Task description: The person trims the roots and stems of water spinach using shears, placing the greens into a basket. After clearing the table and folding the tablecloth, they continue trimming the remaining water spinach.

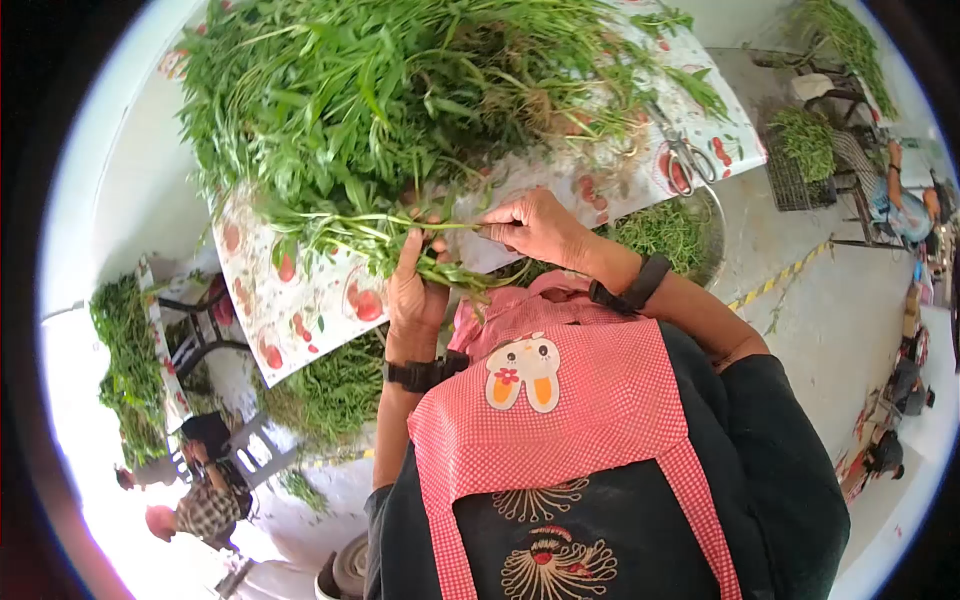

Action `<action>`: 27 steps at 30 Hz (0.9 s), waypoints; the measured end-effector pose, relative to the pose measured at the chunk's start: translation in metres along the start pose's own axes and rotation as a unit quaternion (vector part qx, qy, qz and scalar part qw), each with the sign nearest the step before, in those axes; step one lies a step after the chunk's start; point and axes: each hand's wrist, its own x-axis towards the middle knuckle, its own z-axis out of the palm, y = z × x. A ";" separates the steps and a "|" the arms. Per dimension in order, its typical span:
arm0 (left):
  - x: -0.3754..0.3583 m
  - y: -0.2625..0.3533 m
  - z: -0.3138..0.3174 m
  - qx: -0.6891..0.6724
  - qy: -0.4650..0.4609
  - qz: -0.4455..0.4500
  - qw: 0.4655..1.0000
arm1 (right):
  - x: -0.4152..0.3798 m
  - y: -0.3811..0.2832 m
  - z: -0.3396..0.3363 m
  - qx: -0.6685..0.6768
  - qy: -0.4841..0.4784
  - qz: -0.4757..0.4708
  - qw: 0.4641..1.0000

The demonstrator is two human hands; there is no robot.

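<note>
Leafy green stems (345,232) form a small bunch in my left hand (418,285), whose fingers are wrapped round it. Just to the right, my right hand (535,225) is closed in a pinch at the end of a stem of that bunch. Beyond both hands, a large heap of green plants (340,90) covers much of the table (335,300), which has a fruit-patterned cloth. Brown roots (535,105) show at the heap's right side. Scissors (685,160) lie on the cloth to the right of the heap.
Below the table's right edge is a round container of greens (665,238). More greens (335,395) lie on the floor at the left. A crate (795,190) with greens stands at the right. People sit at the far left (205,500) and far right (905,210).
</note>
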 end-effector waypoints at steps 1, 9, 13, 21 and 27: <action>-0.004 0.001 0.003 -0.017 -0.023 0.006 1.000 | -0.002 0.002 0.008 0.022 -0.034 0.069 0.997; -0.010 0.000 0.001 0.025 0.043 -0.030 0.998 | -0.003 0.011 0.020 0.084 -0.082 0.076 0.990; -0.001 0.000 -0.013 -0.001 0.033 -0.024 0.999 | -0.025 0.045 -0.023 0.016 -0.017 0.014 1.000; 0.001 0.002 -0.011 0.024 0.086 -0.015 0.996 | -0.094 0.157 -0.163 -0.371 0.363 0.062 0.853; 0.004 -0.004 -0.013 0.033 0.078 -0.023 0.996 | -0.096 0.175 -0.171 -0.241 0.204 0.261 0.912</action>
